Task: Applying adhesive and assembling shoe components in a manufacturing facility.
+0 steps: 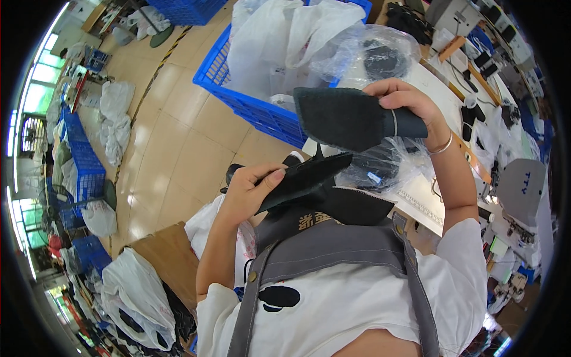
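Observation:
My right hand (407, 104) is closed around the narrow end of a bundle of dark fabric pieces (339, 119), held up above the table's near edge. A thin pale band circles that bundle beside my fingers. Lower and to the left, my left hand (256, 185) pinches a second dark fabric bundle (306, 183), thumb on top, tilted with its far end toward the right. A narrow dark strip sticks up between the two bundles. Below them, a dark fabric piece with a toothed edge (369, 204) lies over my lap, by my grey apron (333, 256).
A blue crate (256, 113) stuffed with white plastic bags stands ahead. On the white table (419, 205) at right are clear bags (389, 50) of dark pieces, a ruler (421, 202) and a sewing machine (517, 190). A brown cardboard piece (172, 256) and a white bag (140, 291) lie at left.

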### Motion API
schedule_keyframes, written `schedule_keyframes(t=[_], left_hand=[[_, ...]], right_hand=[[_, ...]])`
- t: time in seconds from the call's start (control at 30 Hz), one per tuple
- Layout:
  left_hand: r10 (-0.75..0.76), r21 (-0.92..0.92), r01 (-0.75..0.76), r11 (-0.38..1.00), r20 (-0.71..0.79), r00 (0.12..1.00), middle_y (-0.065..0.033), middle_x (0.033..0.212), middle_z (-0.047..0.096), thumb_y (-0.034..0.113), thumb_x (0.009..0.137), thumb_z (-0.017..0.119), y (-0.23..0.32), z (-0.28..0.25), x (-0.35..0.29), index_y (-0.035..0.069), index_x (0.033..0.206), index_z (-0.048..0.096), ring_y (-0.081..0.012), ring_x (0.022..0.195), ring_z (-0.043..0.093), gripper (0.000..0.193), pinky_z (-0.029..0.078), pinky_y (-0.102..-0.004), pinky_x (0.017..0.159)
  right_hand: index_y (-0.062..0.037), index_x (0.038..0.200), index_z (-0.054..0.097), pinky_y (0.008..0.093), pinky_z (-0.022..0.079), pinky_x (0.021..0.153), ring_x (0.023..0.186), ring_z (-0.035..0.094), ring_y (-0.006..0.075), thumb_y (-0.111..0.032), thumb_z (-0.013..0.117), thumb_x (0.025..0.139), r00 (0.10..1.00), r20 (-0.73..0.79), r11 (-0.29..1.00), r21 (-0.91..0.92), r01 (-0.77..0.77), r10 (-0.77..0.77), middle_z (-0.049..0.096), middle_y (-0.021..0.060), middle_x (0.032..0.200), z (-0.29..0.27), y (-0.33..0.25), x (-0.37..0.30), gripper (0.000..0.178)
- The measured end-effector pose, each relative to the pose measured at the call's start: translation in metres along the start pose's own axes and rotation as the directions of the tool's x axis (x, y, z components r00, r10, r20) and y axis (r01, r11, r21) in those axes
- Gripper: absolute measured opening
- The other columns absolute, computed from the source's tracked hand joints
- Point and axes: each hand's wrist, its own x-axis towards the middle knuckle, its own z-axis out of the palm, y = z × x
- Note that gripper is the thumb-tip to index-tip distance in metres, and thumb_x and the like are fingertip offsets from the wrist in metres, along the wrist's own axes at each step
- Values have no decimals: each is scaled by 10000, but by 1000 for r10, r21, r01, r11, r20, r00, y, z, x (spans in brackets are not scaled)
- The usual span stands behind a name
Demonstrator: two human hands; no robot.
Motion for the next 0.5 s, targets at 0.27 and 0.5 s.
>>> schedule_keyframes(t=[0.27,0.5], left_hand=[[131,38,-125,991,-273,953,-31,842,647,201,866,609,0,-32,-15,16,1018,640,-89,760,572,241,450,-222,703],[210,42,-211,977,-382,900,-28,855,640,176,862,614,45,-70,0,-13,1000,639,-89,778,562,235,444,-220,715]], right_hand=[[113,1144,485,265,468,860,921,610,182,-157,635,738,968,-174,972,-180,151,-182,603,154,1037,-19,11,-24,510],[110,1183,453,264,467,860,948,600,177,-211,613,792,879,-399,961,-189,201,-262,583,156,1080,-62,31,-79,531]])
